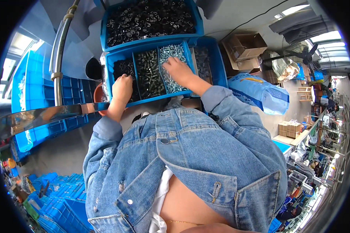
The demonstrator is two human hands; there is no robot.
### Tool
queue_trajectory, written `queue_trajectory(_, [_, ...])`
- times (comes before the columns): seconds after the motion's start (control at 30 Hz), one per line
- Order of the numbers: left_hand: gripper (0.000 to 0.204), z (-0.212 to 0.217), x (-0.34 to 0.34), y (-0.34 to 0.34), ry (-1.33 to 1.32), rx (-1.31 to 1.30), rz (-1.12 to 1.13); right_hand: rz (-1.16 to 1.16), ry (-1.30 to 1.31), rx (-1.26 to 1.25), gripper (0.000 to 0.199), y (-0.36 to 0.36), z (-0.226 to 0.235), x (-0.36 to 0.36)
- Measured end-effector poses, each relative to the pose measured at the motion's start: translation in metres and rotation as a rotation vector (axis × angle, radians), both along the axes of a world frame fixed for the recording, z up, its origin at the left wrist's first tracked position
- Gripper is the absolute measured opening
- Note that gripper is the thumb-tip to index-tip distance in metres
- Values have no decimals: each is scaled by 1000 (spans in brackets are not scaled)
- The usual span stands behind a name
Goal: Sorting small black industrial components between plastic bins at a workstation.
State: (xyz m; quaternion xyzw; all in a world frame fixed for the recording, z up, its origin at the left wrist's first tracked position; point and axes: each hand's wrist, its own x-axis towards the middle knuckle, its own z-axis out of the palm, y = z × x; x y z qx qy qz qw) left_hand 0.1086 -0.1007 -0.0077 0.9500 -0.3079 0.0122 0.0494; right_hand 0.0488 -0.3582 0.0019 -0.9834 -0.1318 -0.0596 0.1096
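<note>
In front of me is a blue divided bin (146, 97) with three compartments. My left hand (121, 90) is over the left one, fingers bent together above small black parts (122, 66). Whatever is between those fingertips is hidden. Dark metal fittings (147, 70) fill the middle compartment, and neither hand is in it. My right hand (178, 71) reaches from the right onto the silvery screws (171, 51) in the right compartment. Its fingers are curled down at the screws, and I cannot make out what they grip.
Behind stands a blue bin of black clips (151, 21). Another blue bin (212, 58) adjoins on the right, near a blue-white sack (258, 91) and cardboard boxes (245, 46). A metal rail (39, 118) crosses at left, before large blue crates (31, 89). Blue crates (62, 206) are stacked lower left.
</note>
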Motion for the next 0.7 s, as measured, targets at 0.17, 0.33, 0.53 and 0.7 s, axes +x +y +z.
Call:
queue_trajectory(0.17, [11,26,-9,6,167,-147,22,118,66,289,20,-23,3,13])
queue_trajectory(0.33, [16,32,-19,18,258,-509,30,-70,233,764,16,-31,21,10])
queue_trajectory(0.53, [11,51,-26,19,847,-1082,340,-209,309,722,16,-12,28,26])
queue_trajectory(0.7, [9,46,-18,11,1240,-1439,386,-7,40,415,20,-6,12,39])
